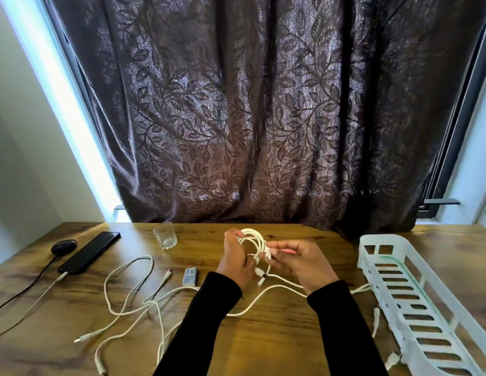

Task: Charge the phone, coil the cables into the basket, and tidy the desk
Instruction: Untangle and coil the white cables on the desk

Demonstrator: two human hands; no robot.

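- Both hands meet above the middle of the wooden desk (277,335), close to its far edge, where a dark leafy curtain (250,118) hangs just behind them.
- The left hand (236,263) is curled around a white cable coil (252,240). The loops stick up above its fingers.
- The right hand (304,263) pinches the coil's side with its thumb and fingertips, at what looks like a white plug, but that part is too blurry to be sure.
- Both arms wear black sleeves (209,321) and reach up from the near edge of the desk, with a bare patch of wood between them.
- A loose tail of cable drops from the grip and runs right, under the right wrist, toward the white basket (426,308).
- The basket lies well to the right of the grip. It is long, with slots in its floor, and nothing shows inside it.
- Left of the grip and nearer to the person, more loose white cables (133,294) lie in a messy tangle on the desk.
- Just left of the left wrist sits a small gray box (189,276).
- Farther left stands 1 clear glass (165,236), near the far edge.
- Far left lies the black phone (90,252) with a white cable plugged into its near end. A small black case (64,246) sits beside it.
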